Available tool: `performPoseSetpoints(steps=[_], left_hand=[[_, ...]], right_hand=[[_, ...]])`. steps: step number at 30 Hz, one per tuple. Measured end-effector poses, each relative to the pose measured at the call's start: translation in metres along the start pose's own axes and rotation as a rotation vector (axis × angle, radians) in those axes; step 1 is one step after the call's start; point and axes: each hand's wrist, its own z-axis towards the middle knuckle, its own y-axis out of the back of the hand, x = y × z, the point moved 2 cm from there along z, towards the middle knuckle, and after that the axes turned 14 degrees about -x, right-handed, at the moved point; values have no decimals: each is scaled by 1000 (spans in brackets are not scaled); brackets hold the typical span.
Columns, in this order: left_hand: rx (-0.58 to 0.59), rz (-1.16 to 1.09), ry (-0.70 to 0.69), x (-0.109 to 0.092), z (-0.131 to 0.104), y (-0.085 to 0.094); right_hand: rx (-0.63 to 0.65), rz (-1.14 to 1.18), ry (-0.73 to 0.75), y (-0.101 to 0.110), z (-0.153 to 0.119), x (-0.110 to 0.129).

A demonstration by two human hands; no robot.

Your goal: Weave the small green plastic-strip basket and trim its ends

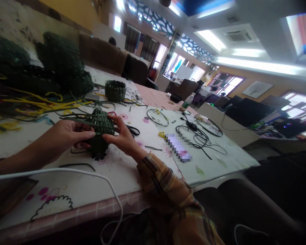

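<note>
A small dark green woven basket [103, 125] is held tilted above the white patterned tablecloth, loose strips sticking out on its left. My right hand [122, 134] grips its right side, thumb in front and fingers over the top. At its left side my left hand [75, 133] is closed, thumb and fingers pinching a green strip [78, 120] that runs across the basket. A bit of red [112, 113] shows by the right fingertips. Behind the right hand lie black-handled scissors [134, 130], partly hidden. Loose green pieces [78, 165] lie on the cloth nearby.
A round green basket [115, 91] stands farther back. Large woven baskets [61, 61] and yellow strips [40, 103] fill the left. Rightward lie coiled black cord [193, 134], a blurred-out phone-like item [178, 147] and a bottle [188, 102]. A white cable [91, 173] crosses in front.
</note>
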Motion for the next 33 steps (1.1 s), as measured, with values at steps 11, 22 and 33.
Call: performPoseSetpoints(steps=[11, 22, 33], left_hand=[[-20, 6, -33, 1, 4, -4], [-18, 172, -135, 4, 7, -1], [15, 90, -53, 8, 8, -1]], right_hand=[[-34, -52, 59, -3, -2, 0], [-32, -55, 54, -3, -1, 0], [2, -23, 23, -1, 0, 2]])
